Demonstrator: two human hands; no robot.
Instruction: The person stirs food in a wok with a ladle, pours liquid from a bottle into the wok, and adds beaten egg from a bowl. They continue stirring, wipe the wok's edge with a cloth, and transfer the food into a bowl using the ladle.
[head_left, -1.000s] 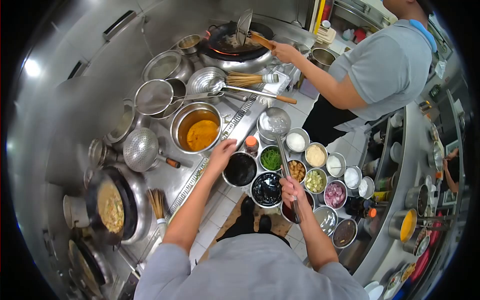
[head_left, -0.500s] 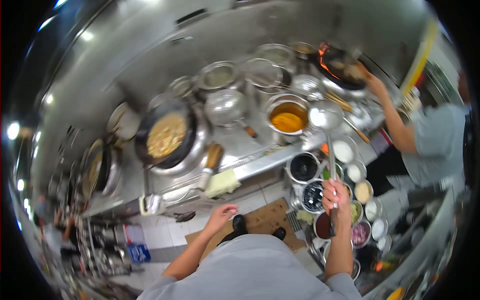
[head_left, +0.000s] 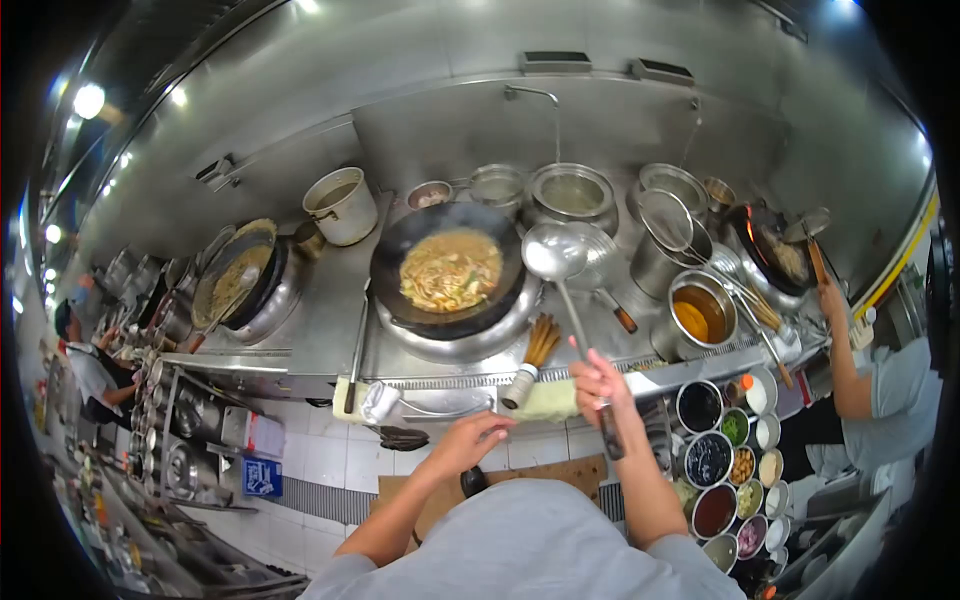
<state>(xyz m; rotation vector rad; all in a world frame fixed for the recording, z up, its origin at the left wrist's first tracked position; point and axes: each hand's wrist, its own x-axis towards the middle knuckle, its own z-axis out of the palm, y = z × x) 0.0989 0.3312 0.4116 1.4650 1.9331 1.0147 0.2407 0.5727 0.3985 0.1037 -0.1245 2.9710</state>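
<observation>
Steel range [head_left: 320, 325], ladle [head_left: 556, 255] in right hand [head_left: 598, 385], beside wok [head_left: 450, 270]

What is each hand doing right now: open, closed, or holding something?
Left hand: open, holding nothing.
Right hand: closed on the ladle handle.

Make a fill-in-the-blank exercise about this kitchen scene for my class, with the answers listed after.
1. The right hand grips the ladle by its ___.
2. The left hand holds ___.
3. The small ingredient bowls stand on the person's ___ side.
Missing words: handle; nothing; right.
</observation>
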